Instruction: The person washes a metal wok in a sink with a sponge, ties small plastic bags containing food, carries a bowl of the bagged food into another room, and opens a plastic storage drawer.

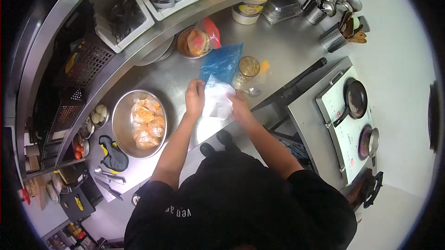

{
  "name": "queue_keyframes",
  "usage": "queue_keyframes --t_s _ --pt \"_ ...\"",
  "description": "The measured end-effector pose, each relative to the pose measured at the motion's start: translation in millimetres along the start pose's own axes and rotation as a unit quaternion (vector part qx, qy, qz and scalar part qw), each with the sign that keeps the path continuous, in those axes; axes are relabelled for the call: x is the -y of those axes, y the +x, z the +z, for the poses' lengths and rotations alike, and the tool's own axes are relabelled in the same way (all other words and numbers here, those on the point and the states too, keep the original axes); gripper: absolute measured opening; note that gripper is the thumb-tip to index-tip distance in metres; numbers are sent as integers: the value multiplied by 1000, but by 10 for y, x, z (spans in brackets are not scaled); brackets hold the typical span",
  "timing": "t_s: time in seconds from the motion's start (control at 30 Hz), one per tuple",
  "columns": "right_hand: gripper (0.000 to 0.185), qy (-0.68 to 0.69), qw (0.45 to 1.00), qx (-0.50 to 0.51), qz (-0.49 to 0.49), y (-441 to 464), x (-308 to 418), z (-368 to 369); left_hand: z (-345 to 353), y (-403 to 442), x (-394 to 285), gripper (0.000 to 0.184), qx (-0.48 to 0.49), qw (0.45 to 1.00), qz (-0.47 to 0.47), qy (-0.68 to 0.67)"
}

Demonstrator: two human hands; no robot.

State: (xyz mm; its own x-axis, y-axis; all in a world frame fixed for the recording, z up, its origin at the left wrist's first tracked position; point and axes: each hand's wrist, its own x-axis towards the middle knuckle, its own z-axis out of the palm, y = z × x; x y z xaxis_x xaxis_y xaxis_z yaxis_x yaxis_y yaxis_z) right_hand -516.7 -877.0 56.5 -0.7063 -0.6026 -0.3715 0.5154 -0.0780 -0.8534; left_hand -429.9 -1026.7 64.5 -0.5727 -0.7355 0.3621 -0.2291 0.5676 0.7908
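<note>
A white, thin sheet or bag [217, 99] is stretched between my hands over the front edge of the steel counter. My left hand [194, 96] grips its left side, and my right hand [239, 105] grips its right side. Just beyond it lies a blue plastic bag [221, 63]. To the right of the blue bag stands a glass jar [249, 66] with brownish contents, and a spoon [253, 92] rests near my right hand. Behind is a metal bowl [182, 45] holding a clear bag with a red top [212, 33].
A large steel bowl [118, 131] of orange, plastic-wrapped portions [147, 122] sits at left, beside a black-and-yellow glove [114, 156]. Tubs [245, 13] and utensil holders [333, 38] stand at the back. A stove with a pan [357, 99] is on the right.
</note>
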Motion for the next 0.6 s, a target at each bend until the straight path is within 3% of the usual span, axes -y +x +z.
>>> queue_keyframes --t_s 0.03,0.13,0.2,0.27,0.33,0.4,0.53,0.57,0.6 --pt "36 121 990 41 56 -112 80 53 -97 -72 -56 15 13 1000 -15 14" --pt "42 172 968 116 142 -281 113 -6 -360 -194 -209 21 12 999 9 37" --pt "40 136 963 200 116 -241 45 -116 -472 -280 -289 23 22 998 6 52" --pt "39 218 951 161 152 -293 161 -49 -531 -395 -362 23 3 998 42 36" --pt "37 209 956 165 121 -312 77 -59 -639 -488 -605 21 -5 999 29 37" --pt "34 139 975 153 85 -300 -29 -50 -768 -559 -818 20 57 993 -99 7" --pt "30 154 968 141 139 -209 -32 65 -815 -778 -721 25 72 991 -104 -37" --pt "29 -97 978 174 -54 -369 158 161 -797 -843 -670 28 83 988 -117 -49" --pt "29 -222 943 199 -146 -387 103 222 -814 -872 -685 28 77 988 -122 -47"
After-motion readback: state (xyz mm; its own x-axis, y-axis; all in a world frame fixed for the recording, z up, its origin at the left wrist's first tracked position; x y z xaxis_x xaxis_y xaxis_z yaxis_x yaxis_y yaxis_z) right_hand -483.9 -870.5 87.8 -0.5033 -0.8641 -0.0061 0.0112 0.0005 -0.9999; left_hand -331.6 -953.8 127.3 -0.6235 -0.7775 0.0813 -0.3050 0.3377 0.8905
